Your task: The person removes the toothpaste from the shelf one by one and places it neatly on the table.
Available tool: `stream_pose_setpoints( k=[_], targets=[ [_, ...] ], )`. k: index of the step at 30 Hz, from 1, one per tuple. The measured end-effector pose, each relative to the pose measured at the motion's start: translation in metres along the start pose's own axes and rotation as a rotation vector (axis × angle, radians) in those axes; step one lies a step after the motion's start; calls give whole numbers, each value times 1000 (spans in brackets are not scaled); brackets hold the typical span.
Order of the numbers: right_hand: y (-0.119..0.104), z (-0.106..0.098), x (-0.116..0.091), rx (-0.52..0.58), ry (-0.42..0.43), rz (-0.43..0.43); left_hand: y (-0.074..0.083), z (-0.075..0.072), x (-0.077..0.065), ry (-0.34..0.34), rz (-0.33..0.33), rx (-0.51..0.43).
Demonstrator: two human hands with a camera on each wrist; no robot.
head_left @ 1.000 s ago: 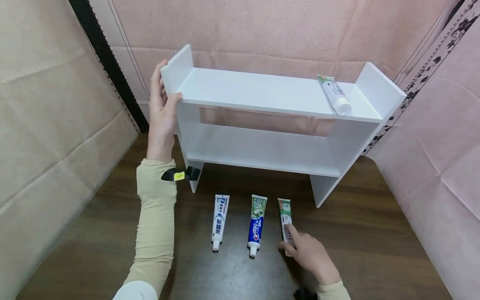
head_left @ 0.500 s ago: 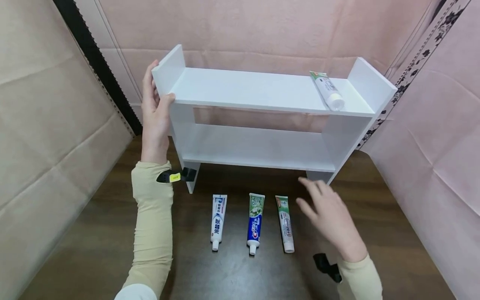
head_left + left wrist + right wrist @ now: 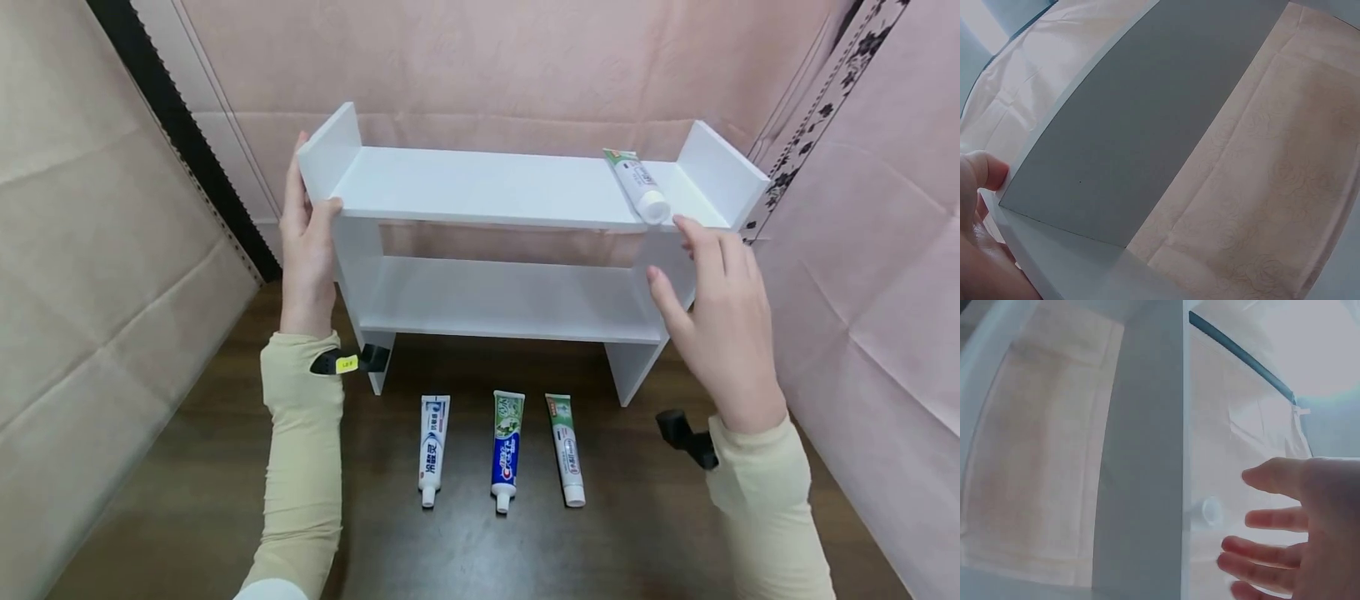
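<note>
My left hand holds the left side panel of a white two-tier shelf, thumb on the front edge and fingers behind the panel. In the left wrist view the thumb lies at the corner under the upper board. A toothpaste tube lies on the upper board at the right, its white cap toward the front. My right hand is raised before the shelf's right end, fingers spread and holding nothing, fingertips close to that cap. The right wrist view shows the cap beyond those fingers.
On the brown table before the shelf lie a white-and-blue toothpaste tube, a green-and-blue one and a green-and-white one, side by side. Pale cloth walls stand behind and at both sides.
My right hand has left the green-and-white toothpaste tube on the table and risen to the shelf's upper right. The left hand keeps its hold; the view has shifted slightly.
</note>
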State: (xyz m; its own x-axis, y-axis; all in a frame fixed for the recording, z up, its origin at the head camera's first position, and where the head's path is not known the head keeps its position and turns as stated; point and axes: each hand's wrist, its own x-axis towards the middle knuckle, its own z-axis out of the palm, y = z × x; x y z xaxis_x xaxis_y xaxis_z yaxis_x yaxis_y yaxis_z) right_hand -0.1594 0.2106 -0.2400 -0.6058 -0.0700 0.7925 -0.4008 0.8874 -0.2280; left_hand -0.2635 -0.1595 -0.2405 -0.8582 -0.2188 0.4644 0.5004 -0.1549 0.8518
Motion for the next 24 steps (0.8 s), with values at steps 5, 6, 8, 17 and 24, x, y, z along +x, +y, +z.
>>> stream_pose_setpoints(
  k=[5,6,8,17,24],
  targets=[
    [9,11,24,23,-6,83,-2,-2,0,-7,2,14],
    [10,14,26,24,-8,100,-3,-2,1,-13,2,17],
    [12,18,29,15,-16,124,-3,-2,1,-21,3,32],
    [9,31,50,-38,-46,135,-3,-3,2,-19,7,52],
    [3,33,53,-28,18,141,-2,-5,1,-12,8,55]
  ],
)
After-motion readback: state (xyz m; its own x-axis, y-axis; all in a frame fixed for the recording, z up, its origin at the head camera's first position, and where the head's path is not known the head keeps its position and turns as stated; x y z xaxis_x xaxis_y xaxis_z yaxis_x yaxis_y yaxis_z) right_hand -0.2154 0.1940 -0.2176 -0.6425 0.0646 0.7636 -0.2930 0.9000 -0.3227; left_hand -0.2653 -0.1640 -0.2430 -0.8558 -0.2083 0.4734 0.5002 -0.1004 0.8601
